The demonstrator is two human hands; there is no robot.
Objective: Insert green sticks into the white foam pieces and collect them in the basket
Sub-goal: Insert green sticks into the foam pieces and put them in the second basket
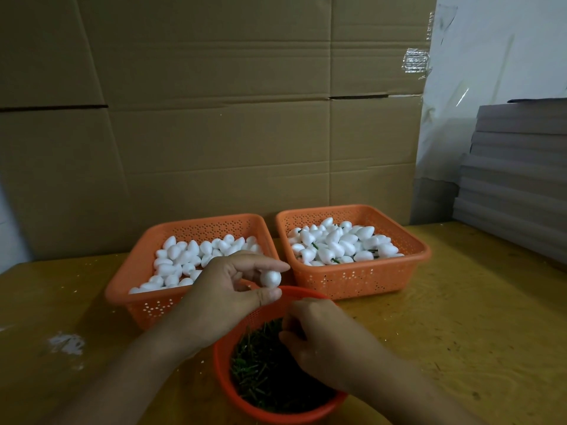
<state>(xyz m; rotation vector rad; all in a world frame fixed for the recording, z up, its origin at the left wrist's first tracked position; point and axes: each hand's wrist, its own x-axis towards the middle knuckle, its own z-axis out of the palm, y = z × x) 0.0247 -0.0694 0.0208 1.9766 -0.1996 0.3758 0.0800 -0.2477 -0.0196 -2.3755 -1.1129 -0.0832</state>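
Note:
My left hand point(227, 289) pinches one white foam piece point(271, 278) between thumb and fingers, above the far rim of the round red basket point(224, 372). That basket holds a heap of green sticks point(260, 375). My right hand point(325, 342) reaches down into the sticks with curled fingers; whether it grips a stick is hidden. The left orange basket point(135, 286) holds plain foam pieces point(184, 256). The right orange basket point(362, 279) holds foam pieces with green sticks in them point(334, 243).
All three baskets stand on a yellow wooden table point(460, 332). A flattened cardboard wall point(214, 118) rises right behind them. Stacked grey sheets point(518, 179) lie at the right edge. White foam crumbs point(66, 343) mark the table at the left.

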